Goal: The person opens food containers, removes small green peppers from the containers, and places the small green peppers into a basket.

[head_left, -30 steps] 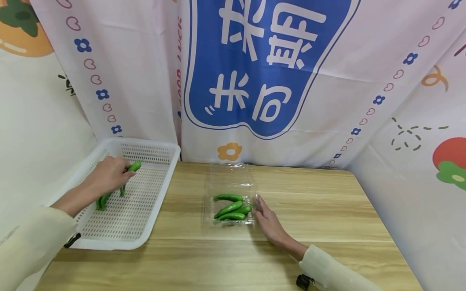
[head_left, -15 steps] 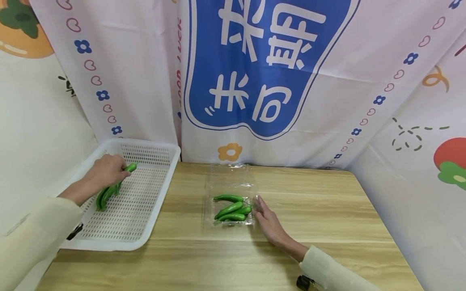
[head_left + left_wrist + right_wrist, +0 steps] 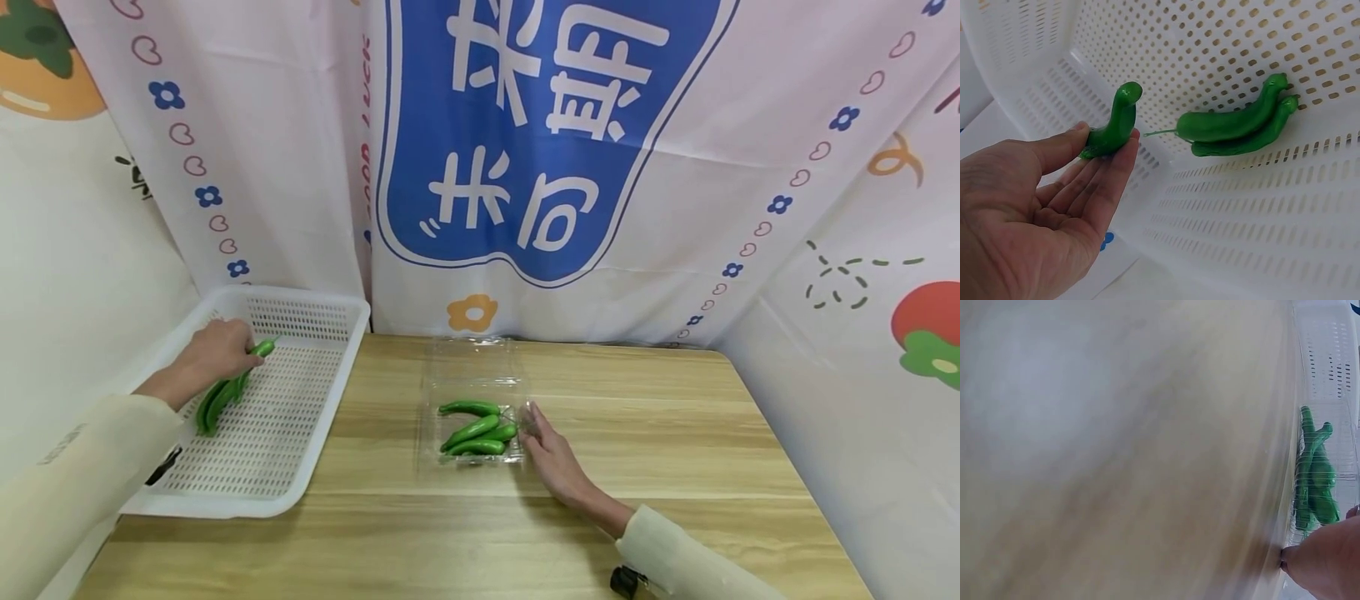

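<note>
My left hand is inside a white perforated basket, pinching a green chili pepper between thumb and fingers. In the left wrist view two more green chili peppers lie side by side on the basket's floor, just beyond the fingertips. On the table stands a clear plastic clamshell box, its lid folded back toward the wall. Several green chili peppers rest in its base. My right hand holds the box's right side; the right wrist view catches the thumb at its edge.
The wooden table carries both basket and box, with a gap of bare wood between them. A printed cloth hangs directly behind the table's back edge. White decorated walls close in on both sides.
The left hand has drawn the pinched pepper slightly left and down within the basket, toward the other peppers. The right hand and the box have stayed in place.
</note>
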The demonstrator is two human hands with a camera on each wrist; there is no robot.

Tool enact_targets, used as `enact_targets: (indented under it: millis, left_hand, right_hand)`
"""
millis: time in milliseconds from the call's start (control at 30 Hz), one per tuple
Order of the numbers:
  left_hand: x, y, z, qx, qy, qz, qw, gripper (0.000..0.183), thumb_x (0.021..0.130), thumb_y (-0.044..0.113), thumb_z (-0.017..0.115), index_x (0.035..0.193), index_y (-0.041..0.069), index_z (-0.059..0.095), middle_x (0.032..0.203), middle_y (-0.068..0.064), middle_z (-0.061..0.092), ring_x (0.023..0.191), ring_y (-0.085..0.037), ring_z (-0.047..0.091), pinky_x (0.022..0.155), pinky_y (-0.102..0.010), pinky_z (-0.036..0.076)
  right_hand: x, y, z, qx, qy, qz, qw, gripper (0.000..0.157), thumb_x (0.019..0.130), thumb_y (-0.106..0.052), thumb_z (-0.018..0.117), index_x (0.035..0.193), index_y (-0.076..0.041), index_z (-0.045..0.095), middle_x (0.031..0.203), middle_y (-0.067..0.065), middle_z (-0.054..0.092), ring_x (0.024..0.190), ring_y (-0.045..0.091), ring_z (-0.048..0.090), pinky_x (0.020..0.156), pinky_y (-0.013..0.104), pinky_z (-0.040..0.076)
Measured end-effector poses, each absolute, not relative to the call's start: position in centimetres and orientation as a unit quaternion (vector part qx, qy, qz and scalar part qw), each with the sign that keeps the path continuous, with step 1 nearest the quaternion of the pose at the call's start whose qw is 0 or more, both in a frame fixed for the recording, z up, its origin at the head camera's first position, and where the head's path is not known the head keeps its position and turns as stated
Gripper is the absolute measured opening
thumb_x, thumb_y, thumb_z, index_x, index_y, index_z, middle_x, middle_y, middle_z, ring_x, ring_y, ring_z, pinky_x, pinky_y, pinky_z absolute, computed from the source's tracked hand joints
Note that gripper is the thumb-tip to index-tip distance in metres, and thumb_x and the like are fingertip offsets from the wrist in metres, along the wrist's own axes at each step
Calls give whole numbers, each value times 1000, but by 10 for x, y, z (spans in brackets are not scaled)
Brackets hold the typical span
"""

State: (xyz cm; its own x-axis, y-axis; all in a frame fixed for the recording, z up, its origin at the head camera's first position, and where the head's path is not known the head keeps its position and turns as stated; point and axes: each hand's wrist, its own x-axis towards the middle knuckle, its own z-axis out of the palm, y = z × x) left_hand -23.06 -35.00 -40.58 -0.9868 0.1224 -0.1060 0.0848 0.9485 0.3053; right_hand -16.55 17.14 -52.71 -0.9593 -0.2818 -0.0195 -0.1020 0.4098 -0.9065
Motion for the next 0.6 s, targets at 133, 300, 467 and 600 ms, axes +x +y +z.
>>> enact_targets:
  millis: [133, 300, 467, 600]
  left_hand:
    - [-231, -352, -411, 56, 984, 150, 74, 53, 92, 11, 76, 54, 18, 40, 53, 9, 34, 50, -8, 38, 50, -24, 35]
    - [-231, -357, -417, 50, 986, 132, 84, 49, 92, 11, 75, 57, 16, 42, 57, 4, 40, 53, -12, 43, 52, -27, 38]
    - [-233, -358, -421, 40, 986, 133, 95, 38, 92, 11, 74, 62, 9, 51, 62, -2, 48, 57, -16, 48, 54, -29, 43]
    - [-233, -357, -424, 47, 984, 135, 105, 26, 92, 9, 73, 70, 2, 60, 66, -7, 56, 60, -21, 52, 55, -33, 47]
  right_hand:
    - [-166, 170, -528, -115, 834, -532, 85, 66, 112, -18, 45, 166, 2, 14, 167, 20, 33, 151, 42, 40, 123, 53, 31]
    - [-167, 170, -529, -121, 836, -528, 86, 66, 113, -19, 46, 166, 2, 13, 167, 20, 33, 150, 42, 41, 123, 53, 31]
    - [-167, 170, -527, -116, 838, -527, 84, 65, 112, -17, 45, 166, 2, 14, 168, 19, 33, 151, 41, 41, 123, 52, 31]
    - [-167, 170, -525, -118, 838, -526, 83, 65, 112, -15, 45, 166, 3, 14, 167, 21, 34, 150, 42, 41, 122, 53, 32]
